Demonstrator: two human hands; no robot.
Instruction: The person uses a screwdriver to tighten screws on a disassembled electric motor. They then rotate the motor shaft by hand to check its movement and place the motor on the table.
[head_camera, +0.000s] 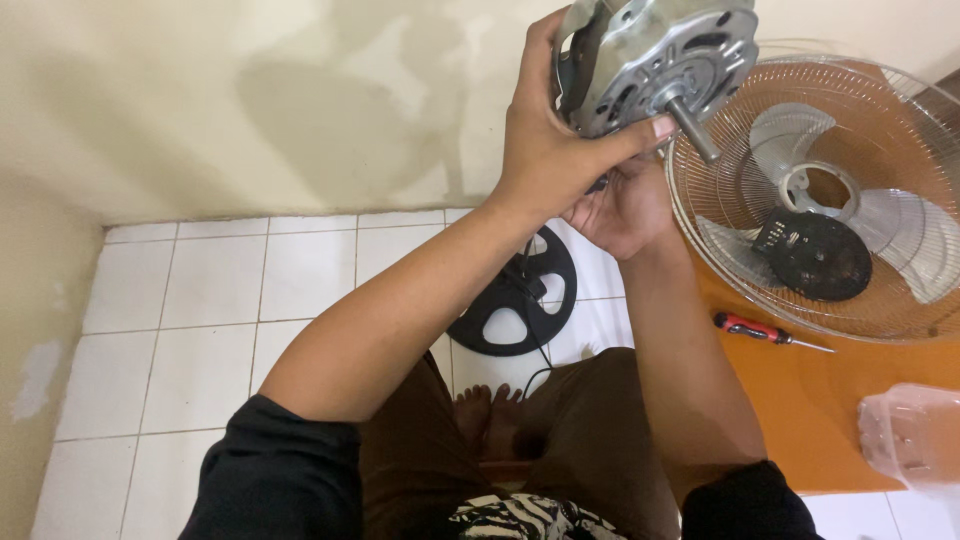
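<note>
A grey fan motor (655, 60) is held up by the left hand (560, 140) and supported underneath by the right hand (620, 205). At right, a wire fan guard (900, 120) and a red-handled screwdriver (765, 332) are seen on the orange surface (810, 400).

Left hand (550, 140) raised, fingers curled in a grip, thumb extended across, right hand (620, 205) cupped just beneath it, both forearms angled upward

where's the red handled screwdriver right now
In the head view, the red-and-black-handled screwdriver lies right of the right forearm on the orange table, just below the round wire fan guard.
</note>
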